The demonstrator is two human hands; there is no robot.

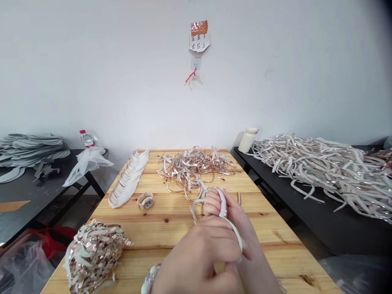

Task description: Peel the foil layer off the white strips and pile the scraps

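My left hand (200, 249), with a beaded bracelet (150, 279) at its wrist, is in front with its fingers curled closed on a thin pale strip (223, 203). Just beyond it, my right hand (234, 218) is also wrapped round the strip, which arcs over its fingers and down past my left knuckles. Loose ends curl out to the left of the right hand. Farther back lies a tangled heap of white and rose-gold strips (196, 163). My left hand partly hides the right palm.
On the wooden table (147, 228) are a row of white strips (128, 179), a wristwatch (145, 201) and a pile of short scraps (94, 255). The right black table (294, 208) bears many strips and a white bottle (248, 140). Stacked grey pieces (30, 147) and a water bottle (87, 139) stand left.
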